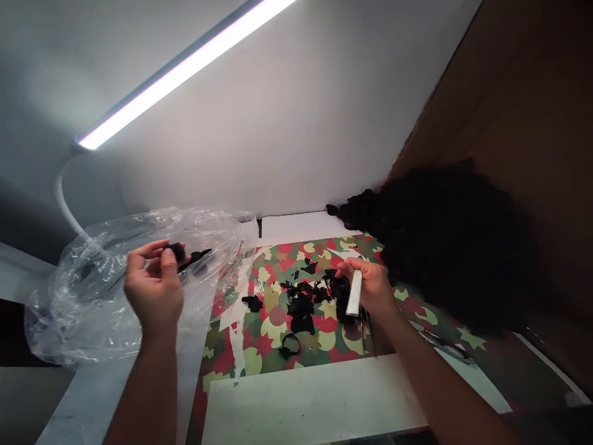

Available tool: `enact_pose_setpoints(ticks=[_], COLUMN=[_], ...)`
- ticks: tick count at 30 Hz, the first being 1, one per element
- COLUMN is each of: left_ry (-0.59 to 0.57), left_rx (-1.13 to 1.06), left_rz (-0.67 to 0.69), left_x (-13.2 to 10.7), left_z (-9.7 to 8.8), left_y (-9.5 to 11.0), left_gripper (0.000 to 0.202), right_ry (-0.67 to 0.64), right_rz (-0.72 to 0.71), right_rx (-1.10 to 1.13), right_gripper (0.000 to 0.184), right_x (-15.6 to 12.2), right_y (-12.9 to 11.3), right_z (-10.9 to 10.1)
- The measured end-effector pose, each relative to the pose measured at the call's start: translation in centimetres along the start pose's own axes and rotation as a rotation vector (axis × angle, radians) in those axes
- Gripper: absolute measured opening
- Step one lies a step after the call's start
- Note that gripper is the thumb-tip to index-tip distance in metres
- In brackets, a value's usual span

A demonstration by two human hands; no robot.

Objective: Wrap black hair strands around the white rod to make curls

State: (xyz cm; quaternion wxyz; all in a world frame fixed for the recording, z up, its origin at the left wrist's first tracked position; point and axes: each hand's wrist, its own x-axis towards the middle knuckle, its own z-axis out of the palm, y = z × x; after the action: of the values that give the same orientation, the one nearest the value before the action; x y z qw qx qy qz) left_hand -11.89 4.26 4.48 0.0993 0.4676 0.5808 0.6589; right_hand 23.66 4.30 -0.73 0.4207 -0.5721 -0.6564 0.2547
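My left hand [155, 285] is raised in front of a crumpled clear plastic bag [92, 290] and pinches a small black piece [178, 252] between thumb and fingers. My right hand [370, 285] is closed round a slim white stick-shaped tool [354, 293], held upright over the patterned mat. Just left of that hand lies a heap of several black scraps [303, 300] on the mat. A black loop-shaped scrap [290, 345] lies apart, nearer to me.
A camouflage and star patterned mat [324, 343] covers the white table [315, 402]. A large mass of black curly hair [445, 247] lies at the right against a brown board. A lit lamp bar [185, 65] hangs overhead. Scissors [445, 346] rest beside my right forearm.
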Motion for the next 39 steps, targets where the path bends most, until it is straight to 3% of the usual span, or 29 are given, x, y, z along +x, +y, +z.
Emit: enact_pose_setpoints(ticks=[3,5,7,10,12,14,17,18,20,22,23,24,26,29,32,37,39], left_ry=[0.045,0.044,0.102,-0.068,-0.204,-0.187,-0.132,-0.197,-0.458,-0.786,-0.904,-0.936,-0.940,-0.908,-0.841,-0.753,-0.719], left_rx=[0.079,0.134,0.331,0.636,0.742,0.790,0.656,0.523,0.231,-0.014,-0.124,-0.225,-0.345,-0.394,-0.416,-0.470,-0.477], left_rz=[-0.023,-0.053,-0.012,0.093,0.170,0.277,0.353,0.347,0.255,-0.006,-0.166,-0.295,-0.484,-0.615,-0.675,-0.700,-0.655], left_x=[2.3,3.2,3.7,4.2,4.1,3.4,0.4,-1.2,-4.8,-8.2,-9.5,-10.5,-11.6,-11.6,-11.4,-11.7,-11.8], left_z=[-2.3,-3.5,-4.3,-4.7,-4.2,-3.1,-0.1,1.2,3.6,5.5,6.2,6.7,7.3,7.3,7.3,7.5,7.5], left_y=[-1.9,-3.6,-5.2,-6.8,-6.8,-5.8,-3.0,-2.0,-0.3,0.9,1.2,1.4,1.4,1.0,0.5,0.0,-0.2], left_gripper=[0.032,0.033,0.033,0.026,0.021,0.021,0.027,0.027,0.025,0.025,0.031,0.038,0.045,0.043,0.038,0.037,0.034], right_ry=[-0.066,-0.175,-0.311,-0.544,-0.652,-0.662,-0.555,-0.491,-0.344,-0.248,-0.237,-0.232,-0.242,-0.301,-0.308,-0.185,-0.171], right_rz=[-0.095,-0.116,-0.082,0.005,0.022,0.008,0.011,0.037,0.114,0.181,0.188,0.183,0.178,0.156,0.116,0.079,0.068], right_rx=[-0.105,-0.140,-0.167,-0.219,-0.286,-0.356,-0.271,-0.184,0.023,0.221,0.303,0.366,0.438,0.460,0.482,0.523,0.475], right_gripper=[0.049,0.041,0.033,0.011,0.022,0.024,0.003,0.008,0.018,0.025,0.027,0.029,0.030,0.027,0.024,0.053,0.048], right_x=[0.2,0.1,-0.1,-0.6,-0.9,-1.0,-0.7,-0.6,-0.5,-0.7,-0.9,-1.2,-1.9,-2.8,-3.0,-2.7,-2.9], right_y=[-0.2,-0.5,-0.5,-0.2,-0.1,-0.2,-0.7,-0.9,-1.3,-1.6,-1.8,-1.9,-2.3,-2.9,-3.2,-3.3,-3.6], right_z=[-0.3,-0.6,-1.1,-2.3,-2.9,-3.0,-2.2,-1.7,-0.5,0.9,1.6,2.3,3.3,3.9,3.6,2.9,2.9])
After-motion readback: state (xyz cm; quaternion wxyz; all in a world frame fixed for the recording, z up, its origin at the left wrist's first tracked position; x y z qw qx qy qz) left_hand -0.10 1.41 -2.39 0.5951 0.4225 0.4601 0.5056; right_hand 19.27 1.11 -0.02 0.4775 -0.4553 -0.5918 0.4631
